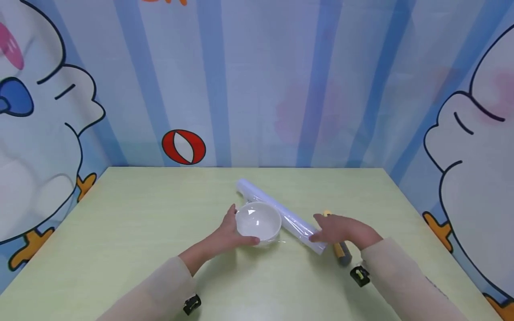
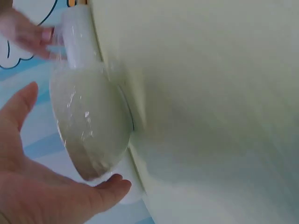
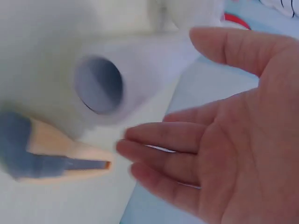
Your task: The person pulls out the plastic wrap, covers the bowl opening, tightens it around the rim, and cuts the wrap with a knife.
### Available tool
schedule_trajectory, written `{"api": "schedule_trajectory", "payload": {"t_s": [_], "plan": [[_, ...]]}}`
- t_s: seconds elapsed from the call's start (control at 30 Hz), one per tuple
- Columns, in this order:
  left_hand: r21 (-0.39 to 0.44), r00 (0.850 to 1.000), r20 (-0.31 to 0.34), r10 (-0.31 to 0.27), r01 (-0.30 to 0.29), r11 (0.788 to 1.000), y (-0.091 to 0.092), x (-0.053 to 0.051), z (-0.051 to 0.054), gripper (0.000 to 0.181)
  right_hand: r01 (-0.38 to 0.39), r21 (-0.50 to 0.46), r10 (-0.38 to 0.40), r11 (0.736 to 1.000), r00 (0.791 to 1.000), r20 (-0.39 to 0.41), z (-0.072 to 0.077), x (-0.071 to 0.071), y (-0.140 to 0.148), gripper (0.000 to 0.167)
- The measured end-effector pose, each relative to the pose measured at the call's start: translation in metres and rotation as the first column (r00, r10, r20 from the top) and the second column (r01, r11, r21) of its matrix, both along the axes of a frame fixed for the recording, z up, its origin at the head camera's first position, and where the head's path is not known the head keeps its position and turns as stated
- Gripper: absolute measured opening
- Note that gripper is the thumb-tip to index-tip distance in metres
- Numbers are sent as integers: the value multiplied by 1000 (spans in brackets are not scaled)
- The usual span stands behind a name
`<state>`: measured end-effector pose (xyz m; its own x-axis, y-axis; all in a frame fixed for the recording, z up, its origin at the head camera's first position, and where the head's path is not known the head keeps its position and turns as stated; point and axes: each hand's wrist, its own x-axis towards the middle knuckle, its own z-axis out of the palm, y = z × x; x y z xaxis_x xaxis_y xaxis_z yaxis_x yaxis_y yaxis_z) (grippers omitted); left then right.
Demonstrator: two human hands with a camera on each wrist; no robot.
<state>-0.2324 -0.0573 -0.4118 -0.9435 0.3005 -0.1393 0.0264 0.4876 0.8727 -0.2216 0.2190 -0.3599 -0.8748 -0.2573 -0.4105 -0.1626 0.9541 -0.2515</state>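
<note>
A white bowl (image 1: 259, 221) with clear plastic wrap over it stands near the table's middle. My left hand (image 1: 225, 235) spreads beside it, thumb towards its front and fingers at its left side. In the left wrist view the fingertips (image 2: 114, 186) meet the wrapped bowl (image 2: 88, 121), while the thumb stands apart. Behind the bowl, a roll of plastic wrap (image 1: 277, 209) lies slantwise. My right hand (image 1: 343, 229) hovers around the roll's near end, fingers extended and holding nothing. Under it lies a grey and orange-yellow handled tool (image 3: 51, 151), blurred and partly hidden in the head view.
The pale yellow-green table (image 1: 132, 232) reaches back to a blue striped cloth wall (image 1: 257, 89). Cartoon figures are printed on the cloth at both sides. A dark clip-like piece (image 1: 360, 275) hangs by the right sleeve and another (image 1: 192, 304) by the left.
</note>
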Motion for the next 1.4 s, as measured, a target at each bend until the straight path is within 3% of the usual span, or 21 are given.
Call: {"api": "schedule_trajectory", "payload": {"t_s": [0.17,0.27,0.4,0.57,0.73,1.0,1.27,1.4], "plan": [[-82,993,-91,76,-83,993,9,5,-7,115,1,-71,-1,997,1000,4,0,-38,-11,53],[-68,989,-128,74,-83,994,9,5,-11,108,24,-108,-22,994,1000,18,-5,-56,-22,51],[-17,988,-150,45,-48,999,7,2,-11,97,47,-136,-42,990,998,41,-11,-66,-34,52],[7,997,-75,24,-24,1000,5,2,-8,102,113,-144,-97,983,989,114,-16,-67,-40,42],[-35,999,7,49,-49,998,1,0,-5,119,101,-68,-94,993,991,95,-12,-64,-47,32],[-20,999,27,18,-17,1000,-3,1,-1,110,123,12,-124,992,986,115,-11,-59,-54,29],[-74,996,70,-50,56,996,-10,-4,4,104,146,17,-147,989,981,126,-11,-55,-55,32],[-59,990,99,-101,107,992,-15,-7,4,103,178,0,-177,984,976,123,-13,-48,-50,31]]}}
